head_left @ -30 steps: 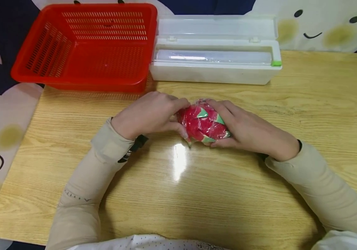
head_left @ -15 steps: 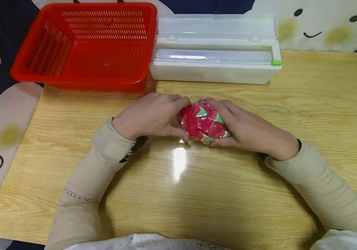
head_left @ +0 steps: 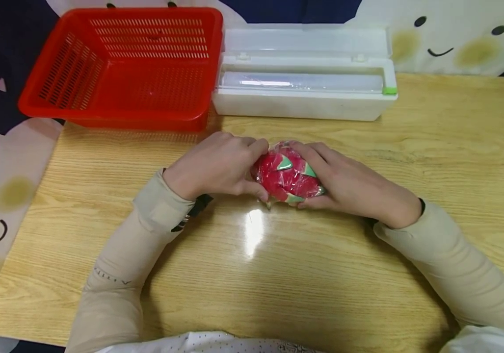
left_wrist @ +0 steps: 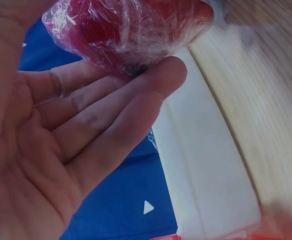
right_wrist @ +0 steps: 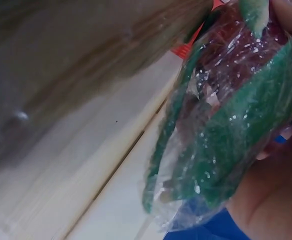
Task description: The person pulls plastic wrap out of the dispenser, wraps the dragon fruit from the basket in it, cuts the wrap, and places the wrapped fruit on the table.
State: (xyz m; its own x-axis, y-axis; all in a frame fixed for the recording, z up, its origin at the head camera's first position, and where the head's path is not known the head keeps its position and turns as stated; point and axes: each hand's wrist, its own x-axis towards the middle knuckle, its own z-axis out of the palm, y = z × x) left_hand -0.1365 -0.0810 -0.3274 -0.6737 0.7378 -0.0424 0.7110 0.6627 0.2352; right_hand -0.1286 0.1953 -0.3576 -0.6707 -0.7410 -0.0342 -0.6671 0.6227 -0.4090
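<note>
A dragon fruit, red-pink with green-tipped scales, is wrapped in shiny clear film between both hands, over the middle of the table. On its left end, my left hand holds it with thumb at the near side and fingers at the far side. The left wrist view shows those fingers reaching under the film-covered end. My right hand grips the other end, thumb near and fingers curved over the top. Long green scales under crinkled film fill the right wrist view. The fruit's underside is hidden in the head view.
Behind the hands stands a white cling film box, lid raised, with a roll of film inside. A red plastic basket sits to its left. The wooden table has a patterned cloth around it.
The left thumb has shifted slightly along the near side of the dragon fruit. My right hand and the fruit have stayed almost still.
</note>
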